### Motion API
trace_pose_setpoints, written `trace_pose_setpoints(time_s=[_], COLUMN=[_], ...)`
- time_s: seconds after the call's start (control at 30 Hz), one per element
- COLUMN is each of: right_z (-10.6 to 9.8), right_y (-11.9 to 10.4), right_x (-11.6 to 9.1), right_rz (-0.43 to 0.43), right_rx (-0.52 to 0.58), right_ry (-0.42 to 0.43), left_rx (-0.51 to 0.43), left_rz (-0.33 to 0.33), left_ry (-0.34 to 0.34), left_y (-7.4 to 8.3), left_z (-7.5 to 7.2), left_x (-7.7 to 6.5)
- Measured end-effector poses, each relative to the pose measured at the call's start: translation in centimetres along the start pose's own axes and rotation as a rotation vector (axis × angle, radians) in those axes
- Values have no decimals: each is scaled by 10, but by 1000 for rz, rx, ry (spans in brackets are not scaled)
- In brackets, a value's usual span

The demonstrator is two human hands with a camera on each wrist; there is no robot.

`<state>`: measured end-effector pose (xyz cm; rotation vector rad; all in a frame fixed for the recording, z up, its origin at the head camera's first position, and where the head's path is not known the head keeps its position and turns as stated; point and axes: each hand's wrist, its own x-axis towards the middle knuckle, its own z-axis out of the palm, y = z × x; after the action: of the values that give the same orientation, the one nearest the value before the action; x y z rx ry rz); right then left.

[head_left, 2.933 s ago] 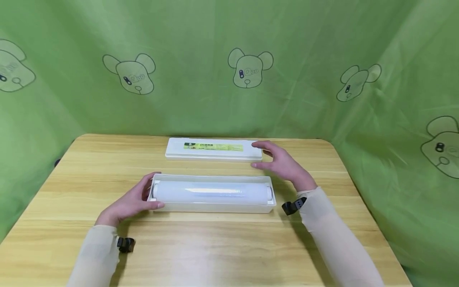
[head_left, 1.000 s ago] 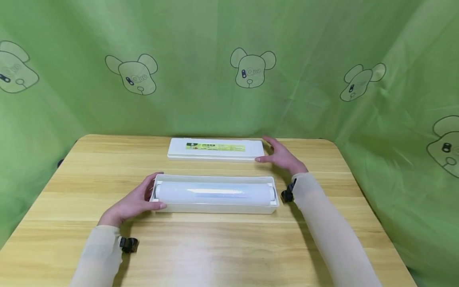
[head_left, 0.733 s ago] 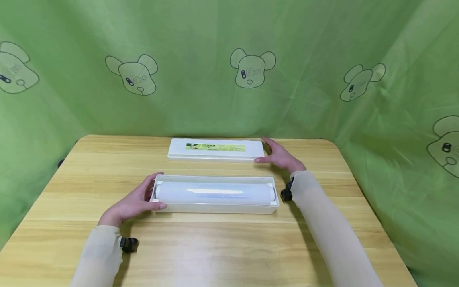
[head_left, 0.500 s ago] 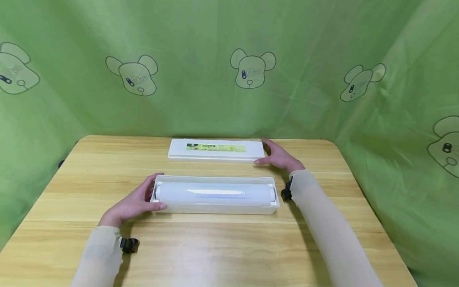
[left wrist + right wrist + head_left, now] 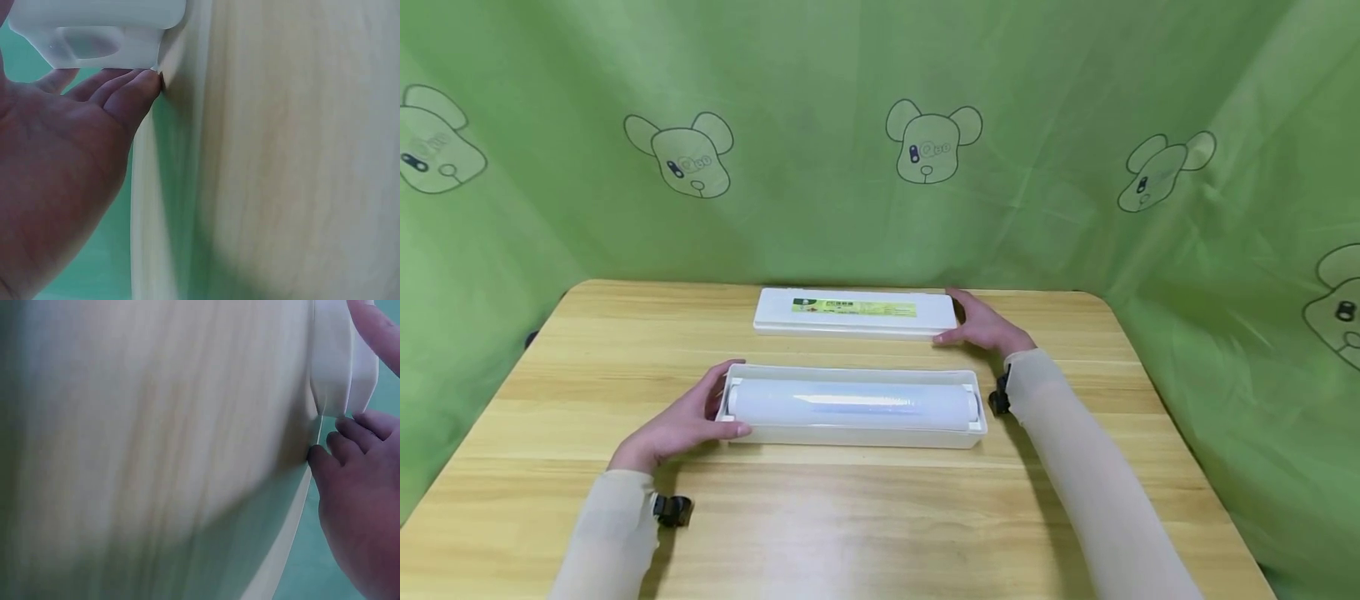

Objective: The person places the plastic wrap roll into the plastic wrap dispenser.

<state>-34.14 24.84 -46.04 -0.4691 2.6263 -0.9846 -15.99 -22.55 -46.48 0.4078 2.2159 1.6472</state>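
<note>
And it's the left hand [image 5: 685, 421], its fingers partly hidden behind the tray [image 5: 857, 437] at the nine o'clock end, and that tray hides the underside of the roll [image 5: 850, 404] too! Twelve o'clock from there, the case [image 5: 850, 322] has a label [image 5: 853, 308] with lettering too small to read. Left wrist view: the tray is chopped off at eleven! Right wrist view: the thumb of the right hand [image 5: 987, 327] and the case are both cut off towards two, the table [image 5: 156, 425] all soft blur. Head view: bear prints [image 5: 437, 150] sliced near nine and at three, sleeves [image 5: 606, 533] at eight and four. That dark speck [image 5: 531, 339] at nine? Too tiny to name!
</note>
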Motion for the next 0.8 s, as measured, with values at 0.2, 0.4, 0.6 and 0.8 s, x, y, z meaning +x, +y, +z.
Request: trace_pose_setpoints(time_s=[0.2, 0.4, 0.6, 0.8], right_z=[1, 1, 1, 1], right_y=[-2, -1, 0, -1], right_x=[3, 2, -1, -6], right_rz=[-22, -9, -16, -16], right_rx=[-61, -54, 30, 27], right_ry=[11, 32, 49, 48], left_rx=[7, 6, 10, 7], left_rz=[4, 0, 9, 10], left_ry=[1, 1, -3, -2], left_y=[-1, -1, 1, 0], left_z=[0, -1, -1, 0], left_x=[1, 0, 0, 0])
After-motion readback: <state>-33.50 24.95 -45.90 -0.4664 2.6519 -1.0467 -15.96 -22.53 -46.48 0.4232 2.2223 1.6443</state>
